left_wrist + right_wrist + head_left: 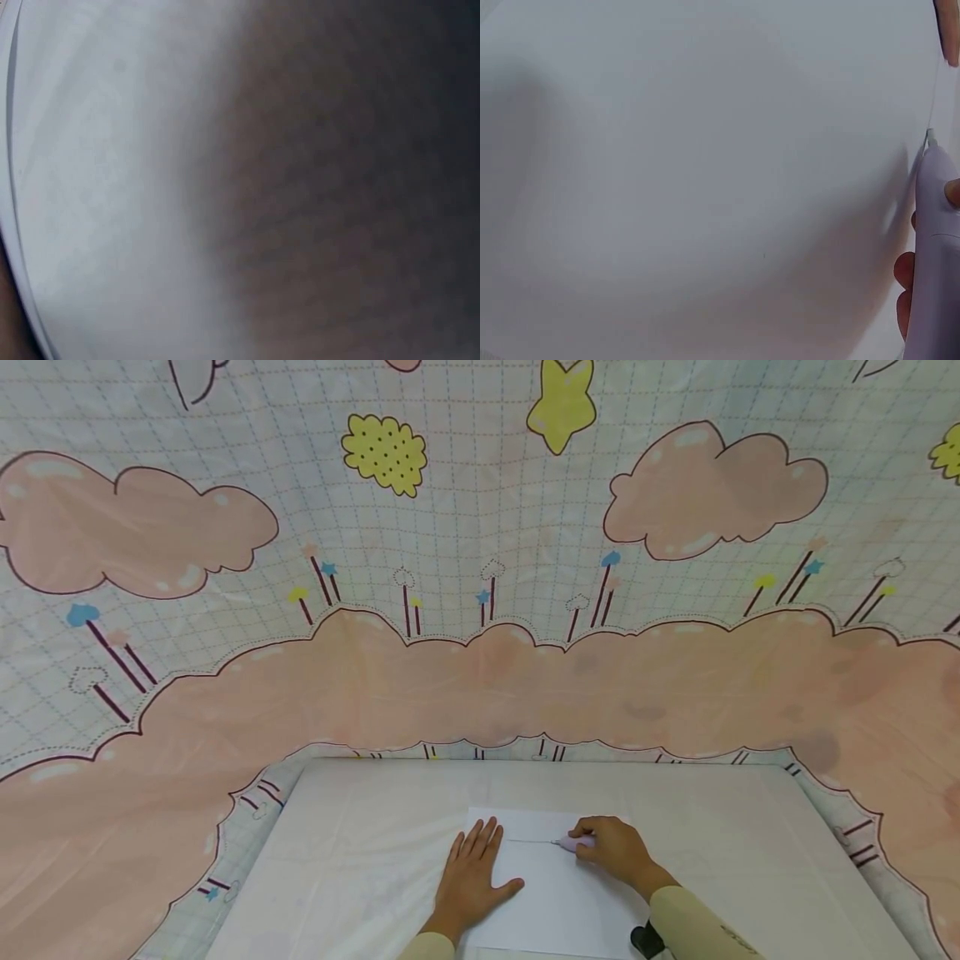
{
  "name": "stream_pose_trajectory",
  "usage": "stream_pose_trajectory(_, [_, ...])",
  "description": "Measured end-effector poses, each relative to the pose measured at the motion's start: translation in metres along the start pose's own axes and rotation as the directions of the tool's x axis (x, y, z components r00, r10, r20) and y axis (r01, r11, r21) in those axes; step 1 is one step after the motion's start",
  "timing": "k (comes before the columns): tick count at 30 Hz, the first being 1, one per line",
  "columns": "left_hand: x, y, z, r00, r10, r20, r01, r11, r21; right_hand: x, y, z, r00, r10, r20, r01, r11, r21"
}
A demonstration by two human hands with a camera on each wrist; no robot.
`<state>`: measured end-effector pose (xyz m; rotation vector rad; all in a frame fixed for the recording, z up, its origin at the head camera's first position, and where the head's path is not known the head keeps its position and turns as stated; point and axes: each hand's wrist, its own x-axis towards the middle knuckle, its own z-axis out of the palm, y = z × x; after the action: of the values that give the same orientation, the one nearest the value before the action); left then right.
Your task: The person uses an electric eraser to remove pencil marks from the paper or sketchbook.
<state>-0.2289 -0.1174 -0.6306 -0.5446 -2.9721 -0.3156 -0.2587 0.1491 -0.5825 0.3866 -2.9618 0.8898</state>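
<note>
A sheet of white paper (555,910) lies on the white tabletop. My left hand (472,881) rests flat on the paper's left side, fingers straight and thumb out toward the right. My right hand (615,852) grips a thick lavender pen-shaped tool (576,842) near the paper's upper right. The tool's narrow grey tip points left and meets the right end of a thin dark line (528,841) that runs toward the left fingers. In the right wrist view, fingers wrap the tool's smooth body (937,270). The left wrist view is mostly blurred skin and white surface.
The white table (360,852) extends on both sides of the paper. A pale flat edge (540,954) shows below the sheet. Something black (647,941) sits by the right wrist. Behind the table hangs a cloth (480,685) printed with clouds and stars.
</note>
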Motion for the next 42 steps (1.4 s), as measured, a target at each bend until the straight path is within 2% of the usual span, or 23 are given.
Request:
stream_pose_trajectory(7, [0.0004,0.0001,0.0007,1.000,-0.001,0.011,0.001,1.000,-0.005,-0.0015,0.0049,0.0000,1.000,0.011,-0.008,-0.011,0.999,-0.031])
stream_pose_trajectory(13, [0.0006,0.0002,-0.0003,1.000,-0.004,0.020,0.004,1.000,-0.012,-0.0044,0.0060,-0.0040,1.000,0.021,-0.009,-0.021,1.000,-0.018])
stream_pose_trajectory(31, [-0.0008,0.0008,0.0026,1.000,-0.003,0.001,0.003,1.000,-0.010,-0.0014,0.0072,0.0038,1.000,0.011,-0.015,-0.011,1.000,-0.017])
stream_pose_trajectory(42, [-0.0008,-0.0012,0.0046,1.000,0.002,-0.008,-0.002,1.000,-0.001,-0.0058,0.0085,-0.0049,1.000,0.023,-0.012,-0.024,0.999,-0.035])
